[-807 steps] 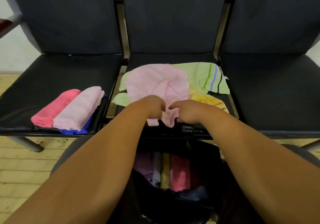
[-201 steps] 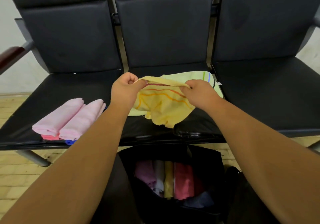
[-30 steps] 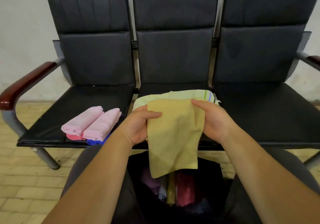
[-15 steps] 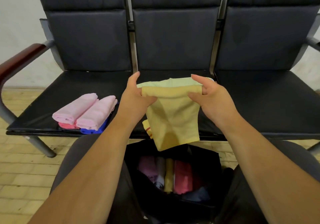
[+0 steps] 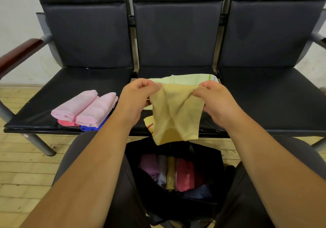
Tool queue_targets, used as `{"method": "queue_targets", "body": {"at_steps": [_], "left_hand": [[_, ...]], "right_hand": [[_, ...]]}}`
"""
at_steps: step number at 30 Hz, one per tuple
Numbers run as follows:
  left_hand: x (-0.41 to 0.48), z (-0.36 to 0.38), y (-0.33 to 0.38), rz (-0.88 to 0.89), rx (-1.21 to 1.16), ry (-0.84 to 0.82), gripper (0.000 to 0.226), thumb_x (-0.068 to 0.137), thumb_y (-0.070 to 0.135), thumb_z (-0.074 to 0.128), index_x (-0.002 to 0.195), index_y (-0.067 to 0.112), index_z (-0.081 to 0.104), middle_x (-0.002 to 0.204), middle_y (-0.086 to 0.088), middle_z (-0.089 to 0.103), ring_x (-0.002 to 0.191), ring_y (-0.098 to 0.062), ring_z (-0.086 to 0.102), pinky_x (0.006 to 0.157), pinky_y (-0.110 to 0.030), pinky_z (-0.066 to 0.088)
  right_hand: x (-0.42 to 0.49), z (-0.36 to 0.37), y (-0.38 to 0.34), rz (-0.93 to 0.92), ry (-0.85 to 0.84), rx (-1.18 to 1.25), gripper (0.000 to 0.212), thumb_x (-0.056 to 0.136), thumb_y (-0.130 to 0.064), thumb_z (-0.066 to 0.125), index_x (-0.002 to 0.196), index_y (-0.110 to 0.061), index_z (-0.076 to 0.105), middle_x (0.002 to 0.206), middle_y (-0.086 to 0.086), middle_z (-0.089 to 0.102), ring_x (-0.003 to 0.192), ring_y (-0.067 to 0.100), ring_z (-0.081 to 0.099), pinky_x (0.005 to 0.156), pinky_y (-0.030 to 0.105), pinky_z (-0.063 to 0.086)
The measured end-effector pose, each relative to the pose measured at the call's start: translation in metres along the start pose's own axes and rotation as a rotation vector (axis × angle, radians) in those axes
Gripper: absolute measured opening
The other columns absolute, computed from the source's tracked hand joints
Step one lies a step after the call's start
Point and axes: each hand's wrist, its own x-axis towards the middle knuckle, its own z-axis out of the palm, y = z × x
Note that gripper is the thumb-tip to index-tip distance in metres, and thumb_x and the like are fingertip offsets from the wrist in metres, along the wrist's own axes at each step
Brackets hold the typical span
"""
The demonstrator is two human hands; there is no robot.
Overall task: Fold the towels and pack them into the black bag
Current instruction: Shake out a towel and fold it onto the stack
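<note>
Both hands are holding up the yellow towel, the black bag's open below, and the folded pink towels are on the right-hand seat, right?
Not quite: in the head view the folded pink towels lie on the left seat, not the right. The rest stands: left hand and right hand hold up the yellow towel, with the black bag open below.

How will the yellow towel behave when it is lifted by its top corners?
Probably floppy: the yellow towel sags and creases between the left hand and right hand pinching its top edge. Likely light, since two pinches carry it. Its loose lower edge may swing.
</note>
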Motion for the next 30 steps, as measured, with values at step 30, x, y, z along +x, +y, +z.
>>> {"method": "queue_targets", "body": {"at_steps": [30], "left_hand": [[-0.057,0.002,-0.084,-0.732,1.007,-0.731,0.047,0.091,0.018,0.086,0.131,0.003,0.069,0.114,-0.021,0.077,0.103,-0.031,0.078,0.087,-0.039,0.066]], "right_hand": [[-0.033,0.034,0.101,0.513,-0.964,-1.026,0.033,0.092,-0.024,0.085,0.118,-0.006,0.076,0.105,0.007,0.079,0.105,0.029,0.077,0.093,0.053,0.064]]}}
